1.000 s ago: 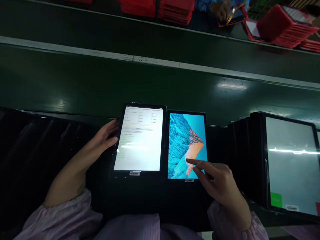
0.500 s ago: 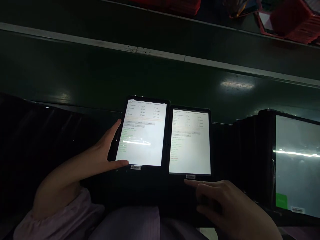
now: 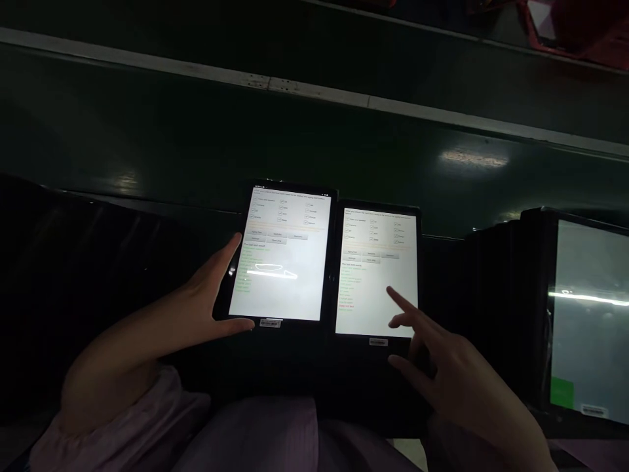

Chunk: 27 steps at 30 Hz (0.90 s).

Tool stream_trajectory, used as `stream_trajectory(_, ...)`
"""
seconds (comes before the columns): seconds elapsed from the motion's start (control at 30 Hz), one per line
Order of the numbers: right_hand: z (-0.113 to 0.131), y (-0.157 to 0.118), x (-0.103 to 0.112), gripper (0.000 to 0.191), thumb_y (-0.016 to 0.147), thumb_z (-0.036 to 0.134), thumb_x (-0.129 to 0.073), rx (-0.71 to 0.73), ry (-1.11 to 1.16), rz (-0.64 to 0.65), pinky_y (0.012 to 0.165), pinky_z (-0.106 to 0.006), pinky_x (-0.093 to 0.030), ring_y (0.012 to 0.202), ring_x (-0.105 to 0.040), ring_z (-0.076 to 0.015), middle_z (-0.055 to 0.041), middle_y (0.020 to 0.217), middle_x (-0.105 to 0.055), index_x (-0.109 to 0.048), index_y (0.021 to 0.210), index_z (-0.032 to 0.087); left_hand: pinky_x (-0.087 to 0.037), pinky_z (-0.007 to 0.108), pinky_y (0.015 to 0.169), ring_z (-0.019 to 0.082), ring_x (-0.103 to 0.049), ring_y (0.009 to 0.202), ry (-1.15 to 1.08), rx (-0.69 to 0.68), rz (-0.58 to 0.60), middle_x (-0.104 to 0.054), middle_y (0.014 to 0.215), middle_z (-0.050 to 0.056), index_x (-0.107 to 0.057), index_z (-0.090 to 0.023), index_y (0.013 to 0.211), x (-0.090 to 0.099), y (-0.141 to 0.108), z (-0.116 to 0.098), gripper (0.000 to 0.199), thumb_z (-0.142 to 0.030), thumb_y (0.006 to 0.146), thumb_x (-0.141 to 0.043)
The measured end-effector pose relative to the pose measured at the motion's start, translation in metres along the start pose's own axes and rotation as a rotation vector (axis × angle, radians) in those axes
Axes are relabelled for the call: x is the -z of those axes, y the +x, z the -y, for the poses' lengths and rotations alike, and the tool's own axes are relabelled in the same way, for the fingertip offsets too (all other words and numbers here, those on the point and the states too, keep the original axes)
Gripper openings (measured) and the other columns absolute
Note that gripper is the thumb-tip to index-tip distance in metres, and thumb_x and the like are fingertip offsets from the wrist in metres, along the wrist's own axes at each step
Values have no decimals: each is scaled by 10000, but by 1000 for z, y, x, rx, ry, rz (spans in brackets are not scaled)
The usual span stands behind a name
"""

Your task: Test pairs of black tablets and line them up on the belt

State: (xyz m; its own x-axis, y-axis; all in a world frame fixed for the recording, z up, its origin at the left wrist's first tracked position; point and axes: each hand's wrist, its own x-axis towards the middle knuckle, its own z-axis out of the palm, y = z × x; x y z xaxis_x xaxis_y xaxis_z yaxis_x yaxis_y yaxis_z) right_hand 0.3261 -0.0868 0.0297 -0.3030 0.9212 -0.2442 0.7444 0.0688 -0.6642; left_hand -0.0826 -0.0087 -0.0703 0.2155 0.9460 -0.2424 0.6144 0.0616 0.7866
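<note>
Two lit tablets lie side by side, the left tablet (image 3: 295, 288) and the right tablet (image 3: 363, 314), both showing checkboxes, grey buttons and lines of green text. One line on the right screen is red. My left hand (image 3: 211, 288) rests at the lower left corner of the left tablet, thumb on its bottom edge and a finger along its side, gripping that corner. Over the lower right part of the right tablet is my right hand (image 3: 437, 354), its index finger stretched out and the other fingers apart, holding nothing.
Another tablet (image 3: 590, 341) with a pale grey screen and a green patch stands at the right, beside dark ridged material (image 3: 472, 308). A green surface with a pale metal strip (image 3: 319, 92) runs across behind. Red objects (image 3: 580, 33) sit at the top right.
My right hand has moved up from below the right tablet to over its screen, and its fingers have spread. The right screen looks brighter. My left hand stays at its tablet.
</note>
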Motion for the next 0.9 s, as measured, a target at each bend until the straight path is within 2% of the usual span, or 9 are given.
stream_trajectory(0.13, 2, 5, 0, 700, 1028, 351, -650, 99, 3, 7, 451, -202, -593, 506, -672, -114, -46, 1075, -817, -388, 1675, 398, -420, 674, 1206, 523, -310, 1595, -16, 27, 8, -363, 1757, 116, -335, -369, 1688, -6, -2, -18, 1386, -577, 487, -993)
stream_trajectory(0.27, 4, 5, 0, 687, 980, 272, -692, 109, 42, 71, 489, -207, -625, 496, -682, -113, -27, 1078, -832, -479, 1618, 413, -308, 747, 1241, 536, -160, 1636, 82, 139, -68, -239, 1798, 151, -283, -308, 1706, -12, 2, -39, 1411, -627, 516, -970)
stream_trajectory(0.33, 5, 3, 0, 670, 954, 242, -697, 69, 58, 116, 504, -222, -637, 493, -686, -116, -27, 1104, -838, -527, 1586, 386, -339, 747, 1228, 538, -160, 1635, 95, 186, -121, -198, 1806, 154, -244, -288, 1717, -10, 4, -45, 1380, -655, 581, -936)
stream_trajectory(0.4, 7, 2, 0, 583, 948, 236, -674, 19, 81, 172, 532, -246, -654, 510, -709, -130, -33, 1120, -843, -601, 1517, 344, -382, 723, 1218, 522, -227, 1625, 69, 171, -162, -181, 1812, 138, -173, -303, 1731, -6, 5, -47, 1282, -675, 711, -856)
stream_trajectory(0.5, 14, 3, 2, 256, 1006, 266, -569, -67, 104, 277, 670, -292, -693, 724, -824, -201, -61, 1217, -832, -754, 1182, 281, -394, 698, 1217, 476, -292, 1616, 93, 105, -93, -149, 1825, 122, -23, -342, 1738, -1, 1, -44, 1190, -707, 846, -721)
stream_trajectory(0.57, 18, 4, 4, 258, 1048, 283, -489, -117, 108, 320, 798, -321, -698, 981, -842, -263, -67, 1295, -807, -742, 1001, 262, -411, 686, 1204, 457, -260, 1633, 174, 92, -10, -143, 1830, 114, 36, -365, 1731, 0, -3, -40, 1186, -753, 860, -670)
stream_trajectory(0.63, 20, 4, 5, 283, 1058, 286, -454, -141, 107, 333, 870, -335, -688, 1124, -806, -287, -62, 1340, -787, -718, 959, 262, -438, 682, 1180, 463, -236, 1638, 260, 98, 21, -148, 1831, 103, 31, -393, 1727, -2, -6, -35, 1187, -798, 841, -647)
stream_trajectory(0.8, 20, -5, 3, 213, 981, 239, -527, -150, 47, 323, 809, -309, -693, 1013, -837, -263, -26, 1370, -772, -730, 1024, 287, -501, 652, 1127, 490, -285, 1615, 340, 42, 0, -206, 1819, 98, -27, -434, 1724, -8, -11, -24, 1228, -832, 770, -689)
stream_trajectory(0.9, 17, -9, 1, 288, 945, 218, -569, -125, 28, 291, 692, -264, -683, 826, -845, -212, 10, 1182, -844, -749, 1145, 319, -520, 620, 1114, 488, -317, 1603, 350, 36, 2, -254, 1801, 117, -48, -411, 1729, -7, -12, -19, 1254, -828, 750, -710)
